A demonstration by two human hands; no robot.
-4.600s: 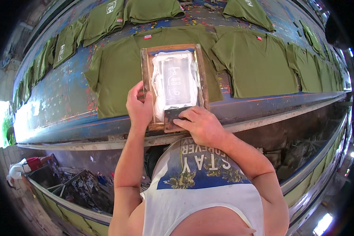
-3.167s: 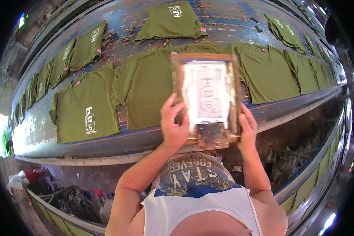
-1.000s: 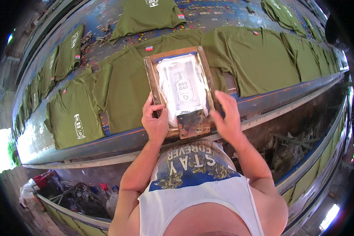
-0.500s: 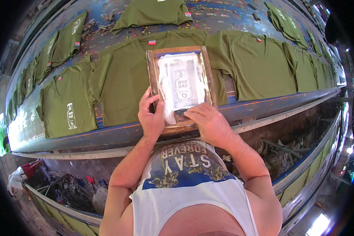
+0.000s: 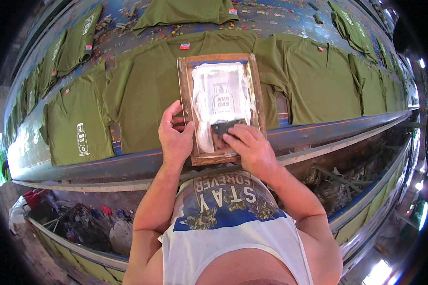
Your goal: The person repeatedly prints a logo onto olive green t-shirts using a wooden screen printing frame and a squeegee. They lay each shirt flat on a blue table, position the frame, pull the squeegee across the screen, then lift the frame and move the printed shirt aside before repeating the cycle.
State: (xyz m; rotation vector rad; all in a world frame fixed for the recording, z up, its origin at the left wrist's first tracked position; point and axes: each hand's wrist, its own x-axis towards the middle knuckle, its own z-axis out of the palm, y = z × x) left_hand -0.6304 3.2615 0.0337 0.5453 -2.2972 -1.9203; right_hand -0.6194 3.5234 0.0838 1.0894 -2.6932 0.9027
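Observation:
A wooden-framed printing screen (image 5: 184, 90) rests on the front of an olive-green T-shirt (image 5: 145, 90). Its mesh carries a gas-cylinder design, with thick white ink (image 5: 203, 130) smeared around the edges. My left hand (image 5: 176, 140) grips the screen's left rail, fingers on the outer side. In my right hand (image 5: 256, 149) is a squeegee with a dark upper edge (image 5: 221, 127), pressed on the lower part of the mesh. It covers the bottom of the design. Part of the squeegee is hidden by my fingers.
To the left lies a T-shirt with a white cylinder print (image 5: 82, 140); an unprinted T-shirt (image 5: 321, 85) is at the right. More folded shirts (image 5: 83, 42) cover the long blue table. Its front rail (image 5: 128, 183) runs close to my body.
The squeegee has shifted away from me up the mesh, showing more of its dark edge and covering the design's lower part. My left hand keeps its hold on the rail.

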